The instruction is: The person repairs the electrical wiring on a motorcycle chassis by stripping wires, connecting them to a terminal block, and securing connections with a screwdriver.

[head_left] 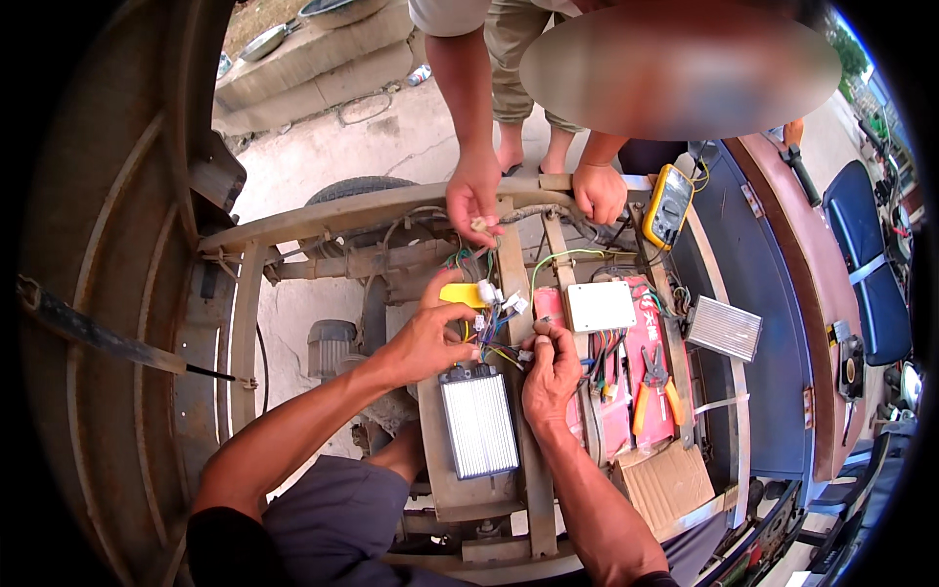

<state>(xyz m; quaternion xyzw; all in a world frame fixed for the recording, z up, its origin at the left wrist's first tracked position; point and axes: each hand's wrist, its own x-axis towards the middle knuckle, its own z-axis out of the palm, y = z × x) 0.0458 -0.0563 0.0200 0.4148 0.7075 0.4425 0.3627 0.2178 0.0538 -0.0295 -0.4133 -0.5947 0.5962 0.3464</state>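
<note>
My left hand (425, 338) is at a bundle of coloured wires (468, 328) with white plug connectors (514, 303), its fingers curled and the thumb against the wires. A yellow tag (460, 293) lies by its index finger. Below the bundle sits a silver finned controller box (479, 423), its wires leading up to my hands. My right hand (550, 377) pinches a small wire connector (526, 354) to the right of the bundle; the fingers partly cover it.
Across the metal frame (333, 217), a co-worker's hand (474, 201) holds a pale connector; their other hand (599, 193) rests on the rail. A yellow multimeter (669, 205), white box (601, 307), orange-handled pliers (653, 391), another finned box (724, 328) and cardboard (665, 486) lie right.
</note>
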